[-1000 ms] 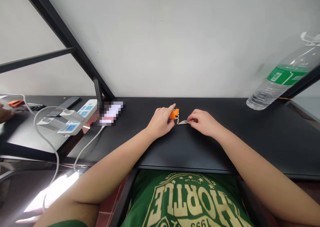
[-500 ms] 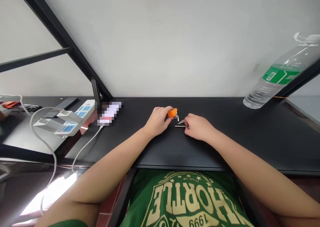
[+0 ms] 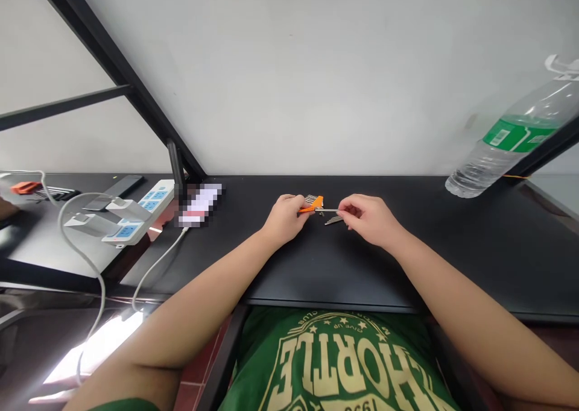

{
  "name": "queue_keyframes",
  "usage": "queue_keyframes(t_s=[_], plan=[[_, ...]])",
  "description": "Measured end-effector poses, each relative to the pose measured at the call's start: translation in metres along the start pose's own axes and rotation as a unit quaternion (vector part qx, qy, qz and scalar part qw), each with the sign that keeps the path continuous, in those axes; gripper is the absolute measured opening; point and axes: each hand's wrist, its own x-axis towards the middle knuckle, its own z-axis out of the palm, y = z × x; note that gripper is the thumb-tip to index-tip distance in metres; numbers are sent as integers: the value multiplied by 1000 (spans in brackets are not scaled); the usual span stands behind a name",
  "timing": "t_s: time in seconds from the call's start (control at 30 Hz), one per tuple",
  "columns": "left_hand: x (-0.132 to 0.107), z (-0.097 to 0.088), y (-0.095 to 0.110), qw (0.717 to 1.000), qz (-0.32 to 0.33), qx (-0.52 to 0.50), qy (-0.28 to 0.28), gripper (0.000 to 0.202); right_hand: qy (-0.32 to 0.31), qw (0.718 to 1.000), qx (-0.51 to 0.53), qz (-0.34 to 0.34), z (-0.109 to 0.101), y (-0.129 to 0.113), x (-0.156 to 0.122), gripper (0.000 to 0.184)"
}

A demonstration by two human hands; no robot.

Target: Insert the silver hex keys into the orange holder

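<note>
My left hand [image 3: 286, 219] is closed on an orange hex key holder [image 3: 315, 205] just above the black table. Several metal keys show behind the holder. Between thumb and fingers, my right hand [image 3: 365, 215] pinches a thin silver hex key [image 3: 330, 210]. Its far end meets the holder's right side; how deep it sits in there I cannot tell. Below that key, a few loose hex keys [image 3: 333, 220] lie on the table, near my right fingertips.
On the left are a phone [image 3: 198, 206] on a white cable, a white power strip [image 3: 139, 213] with chargers, and a dark phone [image 3: 115, 193]. Beyond the frame post sits another orange holder [image 3: 26, 187] with keys. A large water bottle [image 3: 502, 140] leans at the right.
My right hand has lifted a hex key off the table and brought its end to the orange holder. In my left hand the holder has turned, showing more of its keys.
</note>
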Motion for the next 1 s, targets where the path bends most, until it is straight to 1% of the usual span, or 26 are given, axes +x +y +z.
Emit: queue_keyframes(t_s=[0.07,0.2,0.3,0.43,0.6,0.67,0.73,0.8,0.9,0.97,1.0], plan=[[0,1,0,1000,8,-1,-2,16,2,1000,-16,-17,4,-2,-1,13],[-2,1,2,1000,16,-3,-2,9,15,998,-43,-42,9,-1,-1,13],[-3,1,3,1000,28,-1,3,9,30,996,-54,-57,9,0,-1,14],[-3,1,2,998,54,14,-1,9,34,994,-76,-72,9,-1,-1,16],[-3,5,3,995,83,45,-34,8,11,986,-99,-131,15,0,-2,22],[-4,6,4,994,90,45,-35,9,2,987,-86,-133,20,0,-2,23],[-4,7,6,994,93,38,-32,8,7,993,-41,-111,27,-1,-1,21],[-4,7,9,995,93,30,-32,7,8,997,40,-65,32,0,1,18],[-5,6,13,995,95,7,-41,4,-10,987,160,14,37,1,3,13],[-5,4,17,996,82,-14,-43,1,-16,980,191,56,36,1,5,7],[-5,3,19,997,67,-23,-41,1,-23,977,198,80,34,1,6,8]])
